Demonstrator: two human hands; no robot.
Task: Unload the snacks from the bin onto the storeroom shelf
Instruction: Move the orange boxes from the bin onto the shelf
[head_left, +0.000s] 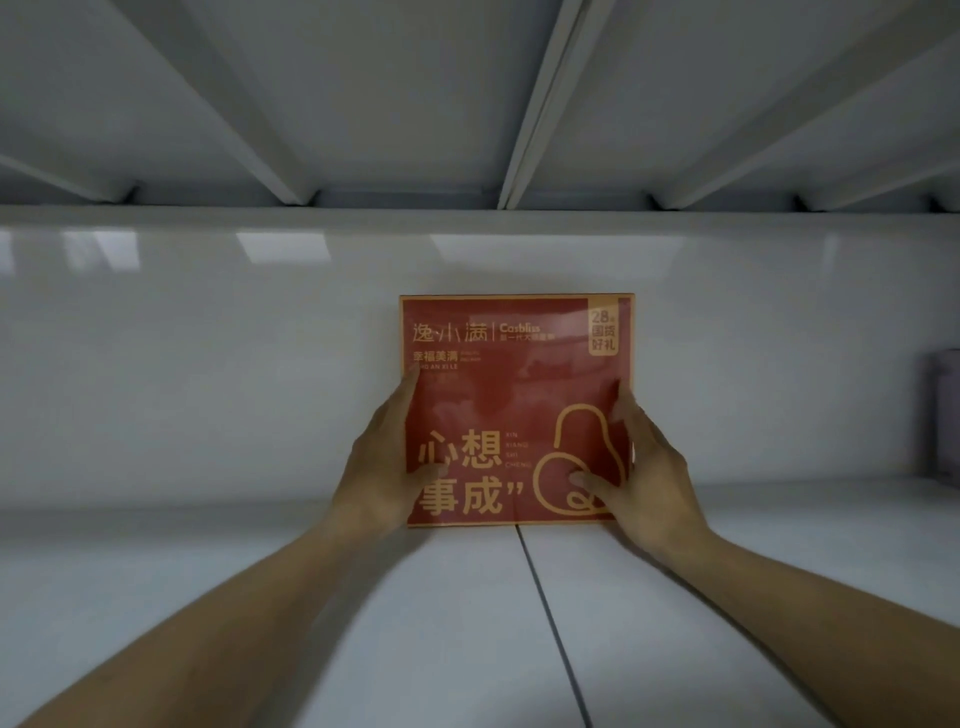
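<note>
Red snack box with orange print, upright, front face toward camera, bottom edge on the white shelf, deep in by the glossy back wall; can't tell if it touches the wall. Left hand grips the box's left edge, thumb on the front face. Right hand grips the right edge, thumb on the front near the orange outline drawing. Both forearms reach in over the shelf. Dark seam runs across the shelf toward the box. Ribbed underside of the next level overhead. Blurry grey object at far right.
</note>
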